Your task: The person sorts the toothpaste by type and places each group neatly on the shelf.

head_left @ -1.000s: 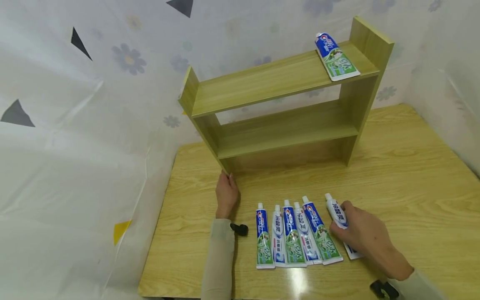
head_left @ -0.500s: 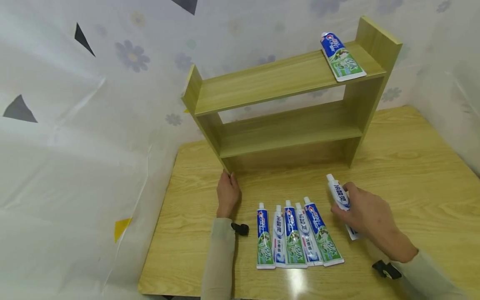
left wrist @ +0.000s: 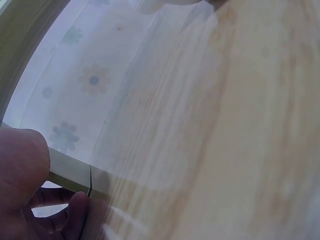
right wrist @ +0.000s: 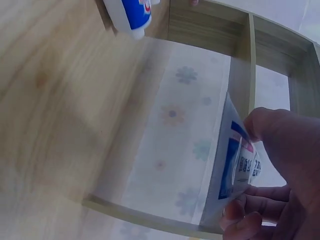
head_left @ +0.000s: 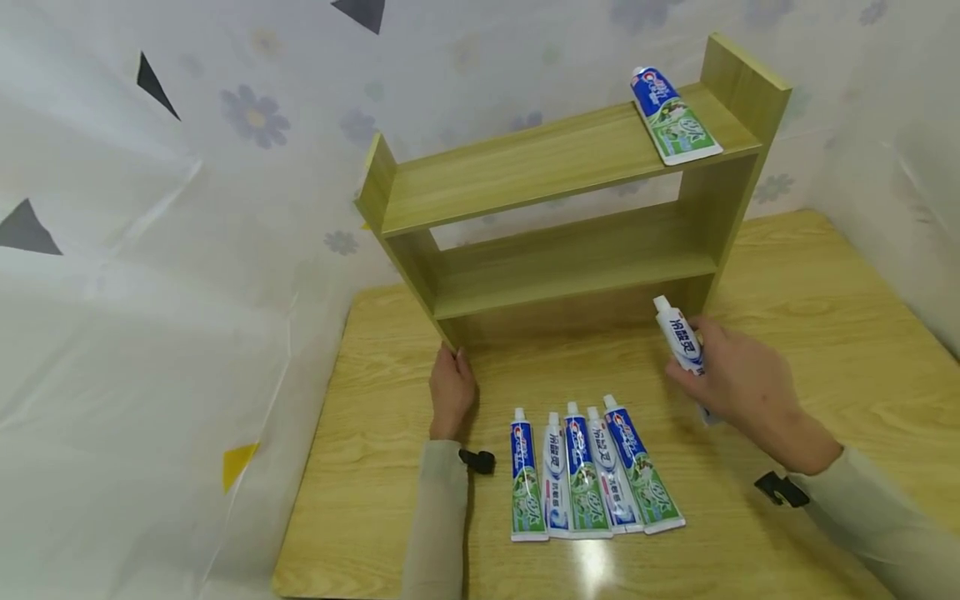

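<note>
My right hand (head_left: pixel 742 383) grips a white toothpaste tube (head_left: pixel 681 337) by its sides, cap pointing up and away, raised over the table in front of the shelf's right end. The right wrist view shows thumb and fingers pinching that tube (right wrist: pixel 235 162). At the lower left corner of the wooden shelf (head_left: pixel 570 242), my left hand (head_left: pixel 452 392) holds the foot of the side panel. In the left wrist view the left hand (left wrist: pixel 30 185) has its thumb and fingers around the panel's end. A blue and green toothpaste tube (head_left: pixel 675 117) lies on the top board, at its right.
Several toothpaste tubes, blue-green (head_left: pixel 588 471) and white (head_left: pixel 555 475), lie side by side on the wooden table (head_left: pixel 360 467) between the arms. Behind the shelf hangs a flowered white sheet (head_left: pixel 247 192), which also runs along the left.
My right hand has lifted the white tube off the table, away from the row, and carried it forward toward the shelf. My left hand stays at the shelf's corner.
</note>
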The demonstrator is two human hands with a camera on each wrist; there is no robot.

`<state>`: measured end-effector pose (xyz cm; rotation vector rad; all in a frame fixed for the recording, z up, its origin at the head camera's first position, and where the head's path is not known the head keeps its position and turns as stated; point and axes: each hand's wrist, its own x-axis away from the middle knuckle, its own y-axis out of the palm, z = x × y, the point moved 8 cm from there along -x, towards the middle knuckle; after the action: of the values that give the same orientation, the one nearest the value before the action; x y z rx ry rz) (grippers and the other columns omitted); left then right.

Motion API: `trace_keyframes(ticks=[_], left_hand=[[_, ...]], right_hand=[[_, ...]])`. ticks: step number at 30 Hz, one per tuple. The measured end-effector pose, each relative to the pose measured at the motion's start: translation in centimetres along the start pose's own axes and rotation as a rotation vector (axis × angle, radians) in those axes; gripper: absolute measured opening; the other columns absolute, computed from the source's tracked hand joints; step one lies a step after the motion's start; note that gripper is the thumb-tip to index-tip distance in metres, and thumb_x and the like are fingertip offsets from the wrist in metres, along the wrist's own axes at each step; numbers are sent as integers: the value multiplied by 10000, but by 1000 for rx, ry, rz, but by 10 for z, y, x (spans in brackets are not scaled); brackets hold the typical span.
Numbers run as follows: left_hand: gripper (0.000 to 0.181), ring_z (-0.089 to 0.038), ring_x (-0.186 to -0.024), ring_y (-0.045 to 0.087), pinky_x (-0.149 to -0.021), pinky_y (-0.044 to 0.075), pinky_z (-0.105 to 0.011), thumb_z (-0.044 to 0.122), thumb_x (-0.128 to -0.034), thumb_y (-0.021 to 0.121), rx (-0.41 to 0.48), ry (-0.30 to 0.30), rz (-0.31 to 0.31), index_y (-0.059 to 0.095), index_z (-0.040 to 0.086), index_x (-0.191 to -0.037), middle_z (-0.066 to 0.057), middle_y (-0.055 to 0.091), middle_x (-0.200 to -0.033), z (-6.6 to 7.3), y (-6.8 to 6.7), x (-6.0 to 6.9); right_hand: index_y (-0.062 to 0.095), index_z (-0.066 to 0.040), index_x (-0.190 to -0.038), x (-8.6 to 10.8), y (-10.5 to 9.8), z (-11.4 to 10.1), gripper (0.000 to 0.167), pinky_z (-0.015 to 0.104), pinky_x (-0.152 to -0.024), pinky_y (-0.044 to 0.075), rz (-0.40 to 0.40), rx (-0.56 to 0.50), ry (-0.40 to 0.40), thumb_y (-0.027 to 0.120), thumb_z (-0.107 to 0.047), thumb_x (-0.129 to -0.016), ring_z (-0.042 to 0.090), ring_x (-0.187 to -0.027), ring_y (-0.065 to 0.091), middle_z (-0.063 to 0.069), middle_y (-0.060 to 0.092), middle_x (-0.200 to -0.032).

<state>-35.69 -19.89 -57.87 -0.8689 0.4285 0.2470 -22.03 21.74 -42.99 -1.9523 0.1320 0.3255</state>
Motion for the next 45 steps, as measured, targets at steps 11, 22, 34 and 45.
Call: trace_keyframes(ticks=[11, 22, 34, 45], left_hand=[[362, -480, -970, 732, -811, 577, -619, 290, -1187, 427, 34, 12, 13, 620, -7, -1262, -245, 720, -1050, 11, -5, 2], [324, -470, -997, 747, -845, 590, -604, 263, -1184, 448, 21, -5, 2, 622, 10, -1285, -240, 734, -1081, 7, -2, 1], [325, -469, -983, 752, -830, 585, -600, 268, -1183, 430, -10, -2, -2, 616, 8, -1244, -226, 726, -1045, 0, 0, -2], [377, -461, -990, 752, -825, 589, -594, 312, -1193, 408, -13, 11, 2, 621, 15, -1286, -215, 723, -1070, -6, 5, 1]], right_hand=[[566, 103, -1316, -27, -26, 0, 596, 310, -404, 363, 111, 22, -113, 847, -234, -913, 215, -516, 543, 258, 680, -827], [529, 133, -1347, -55, -47, -3, 555, 448, -436, 448, 151, 38, -127, 770, -195, -970, 338, -588, 591, 342, 656, -958], [510, 163, -1286, -89, -50, -10, 454, 557, -513, 544, 129, 83, -123, 642, -212, -1066, 436, -715, 632, 384, 615, -1088], [563, 153, -1049, -118, -50, -17, 328, 524, -407, 442, 184, 94, -141, 616, -171, -1050, 384, -527, 571, 340, 604, -861]])
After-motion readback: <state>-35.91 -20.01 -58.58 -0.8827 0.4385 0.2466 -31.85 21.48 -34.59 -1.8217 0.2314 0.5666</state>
